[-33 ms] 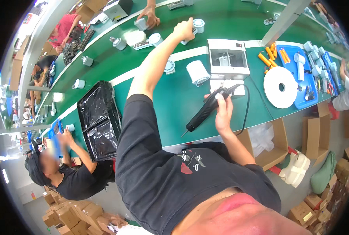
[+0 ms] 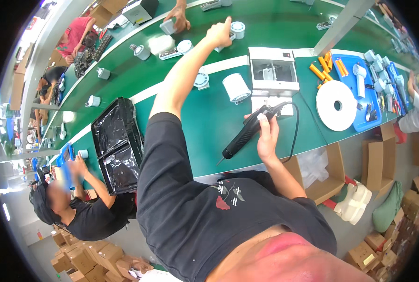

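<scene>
My left arm reaches far across to the green conveyor belt. There my left hand [image 2: 220, 35] is closed, fingers curled over a pale blue housing with a round head [image 2: 237, 29], whose lower part the hand mostly hides. Close to my body, my right hand [image 2: 267, 136] grips a black electric screwdriver [image 2: 244, 137], its bit pointing down and left over the bench edge. A black cord loops from the tool's upper end. Left of the white screw feeder [image 2: 274, 73] stands a white cup-like container [image 2: 236, 88]. Another pale blue part [image 2: 201, 80] lies near my left forearm.
On the right are a white reel [image 2: 337, 105], a blue tray [image 2: 367, 117] and orange cylinders [image 2: 317, 72]. A black lined tray [image 2: 117, 155] lies at left, beside a seated co-worker. Across the belt, another person's hand [image 2: 179, 21] holds a pale part. A metal post [image 2: 343, 26] rises at upper right.
The view has shifted slightly. My left hand has moved a little left and up in the picture. Both hands keep nearly the same pose.
</scene>
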The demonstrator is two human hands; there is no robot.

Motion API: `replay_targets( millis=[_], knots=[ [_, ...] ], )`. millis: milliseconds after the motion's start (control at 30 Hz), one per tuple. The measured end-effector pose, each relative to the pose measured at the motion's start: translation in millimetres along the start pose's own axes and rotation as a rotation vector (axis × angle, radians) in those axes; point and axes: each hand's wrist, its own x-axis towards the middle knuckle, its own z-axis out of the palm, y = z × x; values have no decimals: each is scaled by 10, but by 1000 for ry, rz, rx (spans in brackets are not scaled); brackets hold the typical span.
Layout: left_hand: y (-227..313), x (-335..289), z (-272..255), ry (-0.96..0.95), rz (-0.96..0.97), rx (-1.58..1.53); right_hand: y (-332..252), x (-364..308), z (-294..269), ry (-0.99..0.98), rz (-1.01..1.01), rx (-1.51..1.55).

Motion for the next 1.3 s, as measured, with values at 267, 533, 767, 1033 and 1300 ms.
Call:
replay_targets(
  millis=[267, 533, 767, 1033, 1300],
  knots=[
    [-820, 545, 219, 194, -89, -54, 26, -10, -34, -54, -75, -93],
    [-501, -84, -116, 689, 183, -248, -15, -11, -16, -64, -33, -71],
    [921, -3008, -466, 621, -26, -1096, -190, -16, 20, -53, 86, -35],
    [1457, -3648, -249, 92, -7, -1167, -176, 14, 109, -147, -81, -16],
    [1395, -3763, -424, 398, 94, -1010, -94, 160, 141, -130, -73, 232]
  ],
)
